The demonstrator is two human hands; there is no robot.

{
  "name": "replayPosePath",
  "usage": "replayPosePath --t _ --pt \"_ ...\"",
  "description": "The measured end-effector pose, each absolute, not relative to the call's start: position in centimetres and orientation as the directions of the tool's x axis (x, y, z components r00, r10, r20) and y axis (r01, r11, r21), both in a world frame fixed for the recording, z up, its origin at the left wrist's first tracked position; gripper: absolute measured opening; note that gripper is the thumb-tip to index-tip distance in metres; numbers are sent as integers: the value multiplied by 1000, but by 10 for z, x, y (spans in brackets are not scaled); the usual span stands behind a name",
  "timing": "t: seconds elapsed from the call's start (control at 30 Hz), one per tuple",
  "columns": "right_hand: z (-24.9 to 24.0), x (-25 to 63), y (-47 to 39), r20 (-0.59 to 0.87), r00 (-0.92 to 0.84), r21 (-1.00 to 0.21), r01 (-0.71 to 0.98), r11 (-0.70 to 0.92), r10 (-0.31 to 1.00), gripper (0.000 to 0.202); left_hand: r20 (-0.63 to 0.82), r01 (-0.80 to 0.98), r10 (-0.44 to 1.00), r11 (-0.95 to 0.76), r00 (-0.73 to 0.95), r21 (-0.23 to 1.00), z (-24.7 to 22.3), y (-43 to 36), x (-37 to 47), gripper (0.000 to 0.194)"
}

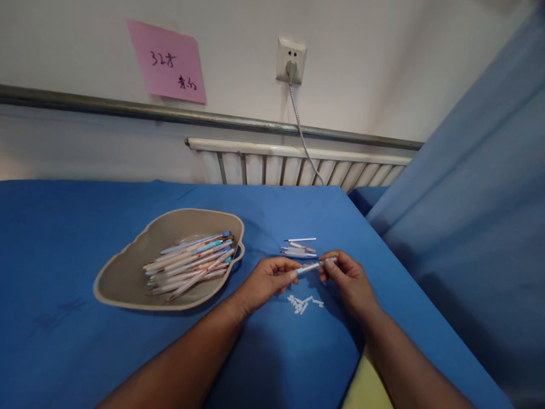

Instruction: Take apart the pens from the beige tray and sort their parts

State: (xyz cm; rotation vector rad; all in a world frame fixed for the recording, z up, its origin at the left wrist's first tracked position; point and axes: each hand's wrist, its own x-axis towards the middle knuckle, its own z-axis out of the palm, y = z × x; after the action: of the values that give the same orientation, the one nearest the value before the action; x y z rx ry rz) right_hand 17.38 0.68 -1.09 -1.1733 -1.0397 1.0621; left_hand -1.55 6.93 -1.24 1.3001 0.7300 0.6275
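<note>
A slim, pale pen [310,267] lies level between my two hands above the blue cloth. My left hand [272,278] pinches its left end between thumb and fingers. At the other end, my right hand [347,278] closes thumb and fingers around the pen's tip area, which is partly hidden. Just beyond my hands rest several pen parts [298,250] and a thin white refill [300,239] with a dark tip. Nearer to me, between my forearms, a small heap of short white pieces [300,304] lies on the cloth.
To the left stands a beige-grey basin [117,278] holding many pens [191,264]. The blue-covered surface [264,363] meets a radiator [272,165] and wall behind. A cord [300,125] hangs from a socket. A blue curtain [481,170] drapes at right; something yellow [368,386] shows below my right forearm.
</note>
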Motion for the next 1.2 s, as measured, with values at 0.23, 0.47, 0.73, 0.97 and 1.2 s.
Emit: replayPosePath --t 0.23,0.47,0.73,0.97,1.2 --pt "-13 174 7 48 190 -993 -98 67 981 25 -128 -3 753 170 646 985 -12 70 -16 34" --pt "-13 174 6 60 183 -994 -82 76 981 23 -145 -4 743 195 653 981 -12 69 -16 32" --pt "-13 175 7 64 165 -995 -67 76 984 25 -176 -19 713 257 679 966 -13 70 -18 35" --pt "-12 174 8 61 186 -996 -54 73 981 22 -142 24 744 167 653 986 -13 66 -14 34" --pt "-11 173 8 68 257 -991 -98 96 964 23 -83 52 742 65 665 997 -8 69 -13 30"
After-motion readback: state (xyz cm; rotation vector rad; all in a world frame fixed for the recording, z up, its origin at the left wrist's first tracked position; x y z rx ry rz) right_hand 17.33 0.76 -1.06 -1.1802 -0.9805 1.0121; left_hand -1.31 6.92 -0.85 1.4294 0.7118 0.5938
